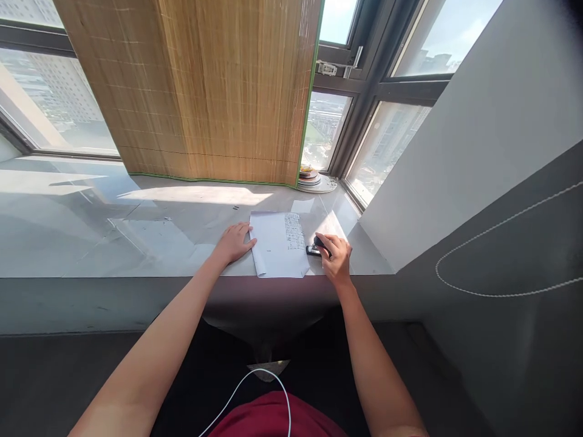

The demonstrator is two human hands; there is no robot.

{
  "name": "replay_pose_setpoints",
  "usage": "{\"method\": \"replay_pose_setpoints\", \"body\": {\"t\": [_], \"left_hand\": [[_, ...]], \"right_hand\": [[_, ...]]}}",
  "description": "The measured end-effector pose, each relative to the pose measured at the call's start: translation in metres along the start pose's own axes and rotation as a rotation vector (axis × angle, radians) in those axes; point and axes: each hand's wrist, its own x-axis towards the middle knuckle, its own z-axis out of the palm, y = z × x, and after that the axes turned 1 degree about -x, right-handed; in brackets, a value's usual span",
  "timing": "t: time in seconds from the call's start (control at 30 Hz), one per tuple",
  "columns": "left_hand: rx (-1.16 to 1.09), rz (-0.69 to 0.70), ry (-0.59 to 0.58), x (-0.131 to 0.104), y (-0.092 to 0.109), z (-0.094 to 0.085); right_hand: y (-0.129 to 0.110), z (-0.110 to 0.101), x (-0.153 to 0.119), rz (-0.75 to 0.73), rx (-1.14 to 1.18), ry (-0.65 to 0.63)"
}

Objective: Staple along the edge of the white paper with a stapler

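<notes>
White sheets of paper point(272, 246) lie on the pale windowsill, with a block of dark writing along their right side and the lower left corner curled up. My left hand point(235, 241) rests at the left edge of the paper, fingers lying flat and thumb apart. In my right hand point(336, 255) is a small black stapler point(314, 249), gripped from the right with its front end at the paper's right edge. Whether its jaws are around the paper or just beside it, I cannot tell. My fingers hide the stapler's rear part.
A bamboo mat point(218, 97) with green edging leans against the window behind the paper. Stacked plates point(310, 177) stand in the corner. Small dark bits point(235, 207) lie on the windowsill point(150, 243). A white cord point(492, 295) hangs at right; a white cable point(255, 370) crosses my lap.
</notes>
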Motion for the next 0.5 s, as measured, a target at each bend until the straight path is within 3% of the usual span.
{"method": "replay_pose_setpoints", "body": {"t": [0.5], "left_hand": [[0.002, 0.004, -0.021, -0.0015, 0.0007, -0.0021]], "right_hand": [[0.0017, 0.0059, -0.0019, -0.207, -0.022, 0.023]]}}
